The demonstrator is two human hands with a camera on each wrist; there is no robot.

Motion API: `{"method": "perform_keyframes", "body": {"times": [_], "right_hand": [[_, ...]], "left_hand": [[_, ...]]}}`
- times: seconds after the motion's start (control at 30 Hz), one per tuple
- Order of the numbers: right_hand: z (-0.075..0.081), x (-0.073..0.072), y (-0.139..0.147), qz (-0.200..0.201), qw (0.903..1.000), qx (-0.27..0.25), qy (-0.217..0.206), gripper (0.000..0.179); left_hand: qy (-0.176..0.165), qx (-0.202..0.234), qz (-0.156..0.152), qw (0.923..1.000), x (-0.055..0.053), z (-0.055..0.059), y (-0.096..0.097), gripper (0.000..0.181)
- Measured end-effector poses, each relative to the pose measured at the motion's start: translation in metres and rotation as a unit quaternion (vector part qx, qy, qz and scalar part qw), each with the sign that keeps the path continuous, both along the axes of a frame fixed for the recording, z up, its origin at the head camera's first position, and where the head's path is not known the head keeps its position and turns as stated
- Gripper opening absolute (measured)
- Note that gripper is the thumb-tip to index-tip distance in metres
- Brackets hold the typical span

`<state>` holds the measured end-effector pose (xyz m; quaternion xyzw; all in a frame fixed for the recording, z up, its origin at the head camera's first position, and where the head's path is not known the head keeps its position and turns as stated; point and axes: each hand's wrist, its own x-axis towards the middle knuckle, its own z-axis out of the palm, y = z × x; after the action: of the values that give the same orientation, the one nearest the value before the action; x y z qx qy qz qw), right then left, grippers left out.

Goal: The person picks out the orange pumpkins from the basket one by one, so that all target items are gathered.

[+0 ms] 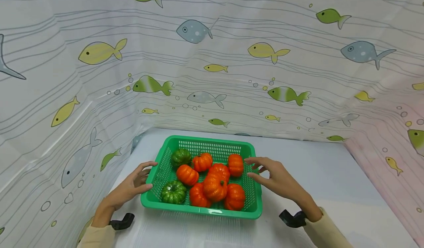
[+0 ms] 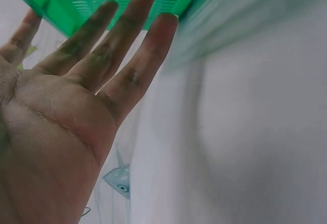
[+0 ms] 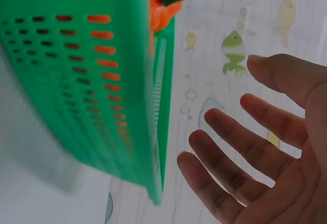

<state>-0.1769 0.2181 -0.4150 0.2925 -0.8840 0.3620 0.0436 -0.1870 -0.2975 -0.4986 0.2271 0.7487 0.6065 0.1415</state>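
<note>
A green plastic basket [image 1: 212, 140] with slotted walls stands on the white table, holding several small orange pumpkins [image 1: 214, 187] and two green ones, one at the back left [image 1: 181, 157] and one at the front left [image 1: 173, 192]. One orange pumpkin lies on top of others. At the basket's left side is my left hand [image 1: 130, 185], fingers extended and loosely bent; whether the fingertips touch the wall I cannot tell. My right hand [image 1: 274, 176] is by the right side, fingers spread; a gap separates it from the basket wall [image 3: 76, 91] in the right wrist view.
A white table [image 1: 298, 167] carries the basket. Behind it and along both sides hangs a curtain [image 1: 232, 93] printed with fish and wavy lines. Black devices sit on the left wrist [image 1: 122, 221] and the right wrist [image 1: 293, 218].
</note>
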Motion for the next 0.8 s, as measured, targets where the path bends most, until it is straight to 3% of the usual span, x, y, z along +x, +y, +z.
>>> {"method": "perform_keyframes", "body": {"times": [0.2, 0.47, 0.8], "right_hand": [[0.007, -0.008, -0.021, 0.069, 0.9973, 0.010, -0.025, 0.042], [0.013, -0.016, -0.041, 0.119, 0.9909, 0.036, -0.052, 0.046], [0.013, -0.023, -0.066, 0.193, 0.9750, 0.072, -0.082, 0.050]], "left_hand": [[0.001, 0.013, -0.008, 0.9999, -0.005, -0.007, 0.000, 0.068], [0.011, 0.022, -0.010, 0.9996, -0.009, -0.006, 0.001, 0.068], [0.007, 0.014, 0.002, 0.9999, -0.004, -0.009, 0.003, 0.069]]}}
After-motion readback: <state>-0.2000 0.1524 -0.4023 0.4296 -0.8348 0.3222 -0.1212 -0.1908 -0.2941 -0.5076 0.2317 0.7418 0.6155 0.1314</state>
